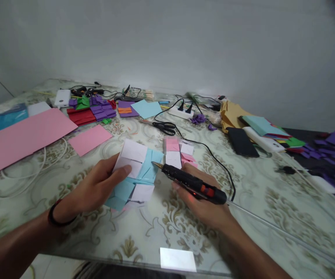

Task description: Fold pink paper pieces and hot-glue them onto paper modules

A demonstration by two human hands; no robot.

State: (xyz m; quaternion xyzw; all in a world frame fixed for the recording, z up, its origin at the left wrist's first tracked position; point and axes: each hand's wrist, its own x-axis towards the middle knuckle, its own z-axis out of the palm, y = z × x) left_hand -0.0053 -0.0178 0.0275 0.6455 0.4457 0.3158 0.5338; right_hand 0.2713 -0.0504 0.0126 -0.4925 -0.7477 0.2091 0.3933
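In my left hand [99, 184] is a folded paper piece [131, 151] with white and light blue squares, pinched between thumb and fingers and tilted up off the table. My right hand [201, 193] is wrapped round a black glue gun [195, 182] with an orange switch and a clear glue stick trailing from its back. The gun's metal tip is at the light blue part of the paper; whether it touches I cannot tell. Light blue and white folded flaps [142, 192] show just below the held piece. Pink and white folded papers [173, 157] lie beyond my right hand.
Black-handled scissors [166, 127] lie behind the hands, near a white power strip [182, 111] whose black cord runs past my right hand. Pink card [25, 135] spreads at left. A dark phone [242, 142] and purple paper scraps [330, 159] are at right. A white card [177, 259] sits near the front edge.
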